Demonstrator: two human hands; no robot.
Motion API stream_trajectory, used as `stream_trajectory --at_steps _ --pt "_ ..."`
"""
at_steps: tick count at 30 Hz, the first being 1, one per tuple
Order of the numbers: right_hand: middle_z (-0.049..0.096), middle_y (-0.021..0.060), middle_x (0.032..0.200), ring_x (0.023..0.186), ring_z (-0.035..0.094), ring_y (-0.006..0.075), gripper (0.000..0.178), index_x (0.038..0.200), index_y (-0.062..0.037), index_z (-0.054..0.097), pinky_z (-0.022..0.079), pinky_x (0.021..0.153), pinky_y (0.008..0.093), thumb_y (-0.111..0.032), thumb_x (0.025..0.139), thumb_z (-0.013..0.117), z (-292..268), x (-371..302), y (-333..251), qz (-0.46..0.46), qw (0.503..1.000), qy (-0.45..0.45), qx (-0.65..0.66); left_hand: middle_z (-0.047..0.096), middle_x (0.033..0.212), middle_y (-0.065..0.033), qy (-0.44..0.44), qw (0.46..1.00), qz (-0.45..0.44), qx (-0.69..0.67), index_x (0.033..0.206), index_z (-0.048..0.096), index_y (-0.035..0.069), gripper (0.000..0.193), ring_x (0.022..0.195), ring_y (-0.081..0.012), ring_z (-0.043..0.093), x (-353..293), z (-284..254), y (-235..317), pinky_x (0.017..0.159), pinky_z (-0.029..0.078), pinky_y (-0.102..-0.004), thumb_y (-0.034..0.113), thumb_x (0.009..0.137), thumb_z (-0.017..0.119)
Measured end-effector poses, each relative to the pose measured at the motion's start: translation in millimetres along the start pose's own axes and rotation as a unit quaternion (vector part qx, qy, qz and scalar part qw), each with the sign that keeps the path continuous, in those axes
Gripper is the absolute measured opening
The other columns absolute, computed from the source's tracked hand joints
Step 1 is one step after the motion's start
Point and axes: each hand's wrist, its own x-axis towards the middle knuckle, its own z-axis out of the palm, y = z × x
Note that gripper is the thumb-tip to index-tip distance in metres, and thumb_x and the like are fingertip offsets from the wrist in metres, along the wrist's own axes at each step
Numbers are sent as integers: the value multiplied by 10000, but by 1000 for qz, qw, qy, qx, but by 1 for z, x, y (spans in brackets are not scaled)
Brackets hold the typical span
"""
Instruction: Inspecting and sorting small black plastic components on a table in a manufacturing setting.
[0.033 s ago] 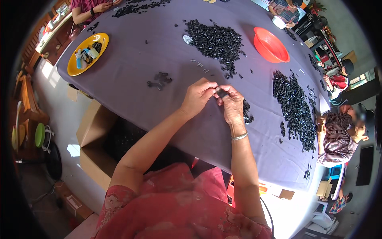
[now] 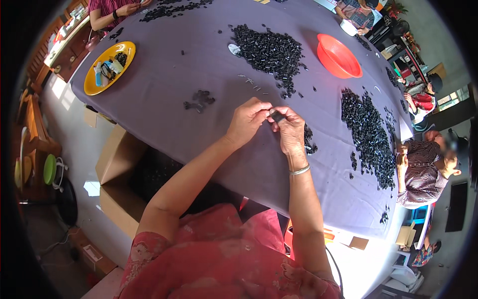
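Observation:
My left hand (image 2: 247, 119) and my right hand (image 2: 291, 130) meet over the near part of the cloth-covered table. Between the fingertips of my right hand is a small black piece (image 2: 277, 116). The fingers of my left hand pinch at its left edge; whether they grip the piece itself or something tiny on it is too small to tell. Just beyond my hands lie several thin pale strips (image 2: 253, 83). A little heap of dark pieces (image 2: 199, 100) sits to the left, and more black pieces (image 2: 309, 139) show partly behind my right hand.
Large piles of black pieces (image 2: 269, 55) (image 2: 368, 137) spread ahead and to the right. A yellow plate (image 2: 90, 85) with small items is at far left, a red basin (image 2: 339, 56) at far right. An open cardboard box (image 2: 112, 154) stands below the left edge. Other people sit around the table.

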Motion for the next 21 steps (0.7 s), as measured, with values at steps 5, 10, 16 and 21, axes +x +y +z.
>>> stream_trajectory --at_steps 5,10,16,21 --pt "630 26 726 546 463 30 47 848 -9 647 362 490 176 -21 860 603 3 -1 0 -1 999 31 12 594 916 -52 -2 999 -48 -17 1039 623 -9 178 759 -120 637 1 3 -2 594 496 -205 -34 882 544" --pt "605 -12 724 632 516 38 46 831 -19 626 425 560 189 22 810 633 8 -3 -2 -45 998 40 -28 605 903 -43 2 999 -13 -34 1031 634 3 179 753 -100 612 0 1 -3 610 500 -204 -36 872 562" --pt "577 -16 767 693 526 43 231 903 -18 573 461 633 207 115 714 575 0 5 20 -144 978 74 -129 580 883 -16 28 997 -51 -40 999 613 8 153 765 -64 576 3 4 12 600 463 -198 -39 872 542" --pt "585 24 884 779 525 82 574 1206 -50 449 454 718 222 146 671 527 -6 3 -2 -146 963 116 -197 588 882 -7 33 997 -60 -42 978 608 23 104 769 -67 575 4 1 7 594 436 -201 14 891 552"
